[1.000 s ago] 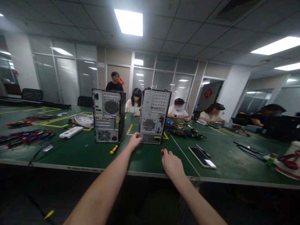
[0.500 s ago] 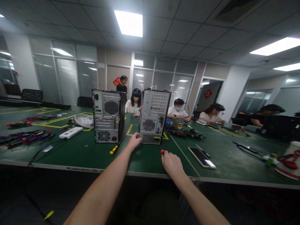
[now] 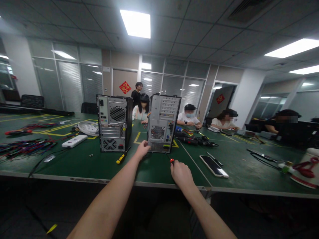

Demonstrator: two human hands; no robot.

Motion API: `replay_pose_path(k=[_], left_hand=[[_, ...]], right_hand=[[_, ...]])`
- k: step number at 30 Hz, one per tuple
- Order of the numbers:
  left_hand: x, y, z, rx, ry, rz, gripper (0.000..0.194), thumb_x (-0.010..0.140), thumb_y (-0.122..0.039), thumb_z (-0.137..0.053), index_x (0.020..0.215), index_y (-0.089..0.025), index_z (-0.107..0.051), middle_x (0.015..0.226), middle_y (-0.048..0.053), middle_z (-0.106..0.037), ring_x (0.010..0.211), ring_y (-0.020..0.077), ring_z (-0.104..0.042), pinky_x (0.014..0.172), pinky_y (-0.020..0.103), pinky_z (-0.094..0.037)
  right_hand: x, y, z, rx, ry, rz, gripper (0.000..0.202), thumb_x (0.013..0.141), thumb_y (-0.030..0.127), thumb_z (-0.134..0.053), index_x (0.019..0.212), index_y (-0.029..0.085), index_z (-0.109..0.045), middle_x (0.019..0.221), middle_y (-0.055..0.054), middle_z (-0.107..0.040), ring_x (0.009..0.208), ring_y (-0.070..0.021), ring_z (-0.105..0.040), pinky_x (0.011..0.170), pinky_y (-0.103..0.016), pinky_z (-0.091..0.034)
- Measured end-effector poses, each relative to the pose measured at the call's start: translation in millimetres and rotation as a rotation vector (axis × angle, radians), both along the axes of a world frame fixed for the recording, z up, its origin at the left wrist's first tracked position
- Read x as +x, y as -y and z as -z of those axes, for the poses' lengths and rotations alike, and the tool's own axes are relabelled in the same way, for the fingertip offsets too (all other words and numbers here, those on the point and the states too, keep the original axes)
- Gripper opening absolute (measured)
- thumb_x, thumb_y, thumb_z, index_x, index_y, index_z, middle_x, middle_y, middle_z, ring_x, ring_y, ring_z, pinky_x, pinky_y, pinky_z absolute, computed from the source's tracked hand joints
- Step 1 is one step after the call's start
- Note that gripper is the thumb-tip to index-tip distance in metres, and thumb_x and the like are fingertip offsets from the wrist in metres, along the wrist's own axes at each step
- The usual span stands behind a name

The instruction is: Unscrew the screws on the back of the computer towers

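Two computer tower cases stand upright on the green table with their metal rear panels facing me. At the lower left edge of the right computer case (image 3: 157,114), my left hand (image 3: 142,149) has its fingers closed against the metal. My right hand (image 3: 181,171) is wrapped round a red-tipped screwdriver (image 3: 172,161), its thin shaft pointing at the bottom edge of that case. Most of the handle is hidden in my fist. Beside the left computer case (image 3: 102,127) lies a yellow and black screwdriver (image 3: 121,158), near my left forearm.
A phone (image 3: 211,166) lies to the right, with a thin pen-like tool (image 3: 214,158) beside it. Black cables (image 3: 199,141) are behind. On the left are a white power strip (image 3: 74,141), bundled wires (image 3: 27,147) and a white basket (image 3: 88,127). Several people sit across the table.
The screwdriver's shaft now shows between my right hand and the case's bottom edge. My left hand stays at the case. A standing person behind has shifted to the right.
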State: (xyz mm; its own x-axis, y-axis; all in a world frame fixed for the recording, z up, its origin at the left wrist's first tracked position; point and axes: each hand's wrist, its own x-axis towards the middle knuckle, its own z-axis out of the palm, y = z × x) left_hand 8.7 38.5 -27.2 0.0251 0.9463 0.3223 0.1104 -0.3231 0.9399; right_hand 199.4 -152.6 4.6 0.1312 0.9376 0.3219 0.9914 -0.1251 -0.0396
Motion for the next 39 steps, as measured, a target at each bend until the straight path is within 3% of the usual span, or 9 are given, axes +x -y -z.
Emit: replay_pose_path(k=[14,18,21,25,31,39], left_hand=[[0,6,-4.8,-0.015,-0.015,-0.012,0.013,0.071,-0.014,-0.063,0.08,-0.02,-0.057,0.072,-0.004,-0.053,0.069,0.0142,-0.05,0.067,0.027,-0.037],[0,5,-4.2,-0.021,0.002,-0.001,0.014,0.071,-0.013,-0.063,0.082,-0.019,-0.057,0.073,-0.003,-0.055,0.071,0.0149,-0.052,0.069,0.027,-0.038],[0,4,-3.7,-0.02,0.008,0.007,0.014,0.072,-0.013,-0.064,0.083,-0.019,-0.058,0.073,-0.003,-0.056,0.071,0.0149,-0.052,0.069,0.027,-0.039],[-1,3,-1.4,-0.014,0.0,0.012,0.013,0.072,-0.015,-0.065,0.083,-0.02,-0.058,0.074,-0.003,-0.057,0.071,0.0149,-0.052,0.069,0.027,-0.039],[0,-4,3.5,0.007,0.005,0.011,0.015,0.072,-0.015,-0.066,0.085,-0.019,-0.059,0.074,-0.003,-0.057,0.073,0.0152,-0.054,0.07,0.027,-0.04],[0,-5,4.9,0.01,0.015,0.021,0.015,0.073,-0.014,-0.066,0.085,-0.019,-0.058,0.077,-0.002,-0.06,0.075,0.0153,-0.056,0.074,0.027,-0.042]], right_hand=[[-3,4,-3.1,-0.036,-0.151,0.055,0.031,0.106,0.032,-0.043,0.113,0.011,-0.064,0.1,-0.017,-0.075,0.094,-0.0243,-0.075,0.075,-0.029,-0.052],[-2,7,-0.5,-0.042,-0.13,0.048,0.037,0.1,0.022,-0.05,0.136,0.01,-0.052,0.119,-0.018,-0.068,0.097,-0.0236,-0.074,0.073,-0.027,-0.051],[-4,11,-3.2,-0.038,-0.035,0.035,0.044,0.097,0.015,-0.05,0.141,0.011,-0.049,0.132,-0.02,-0.059,0.091,-0.0216,-0.074,0.069,-0.027,-0.05],[-4,13,-9.2,-0.032,0.135,-0.012,0.036,0.102,0.017,-0.043,0.135,0.013,-0.056,0.122,-0.018,-0.062,0.092,-0.0232,-0.072,0.071,-0.029,-0.051],[2,9,-9.3,-0.043,0.292,-0.096,0.035,0.102,0.015,-0.044,0.135,0.008,-0.054,0.113,-0.02,-0.067,0.098,-0.0251,-0.072,0.075,-0.029,-0.054],[9,-1,-16.4,-0.051,0.333,-0.158,0.029,0.104,0.02,-0.044,0.121,0.006,-0.062,0.103,-0.022,-0.072,0.091,-0.0293,-0.076,0.074,-0.035,-0.057]])
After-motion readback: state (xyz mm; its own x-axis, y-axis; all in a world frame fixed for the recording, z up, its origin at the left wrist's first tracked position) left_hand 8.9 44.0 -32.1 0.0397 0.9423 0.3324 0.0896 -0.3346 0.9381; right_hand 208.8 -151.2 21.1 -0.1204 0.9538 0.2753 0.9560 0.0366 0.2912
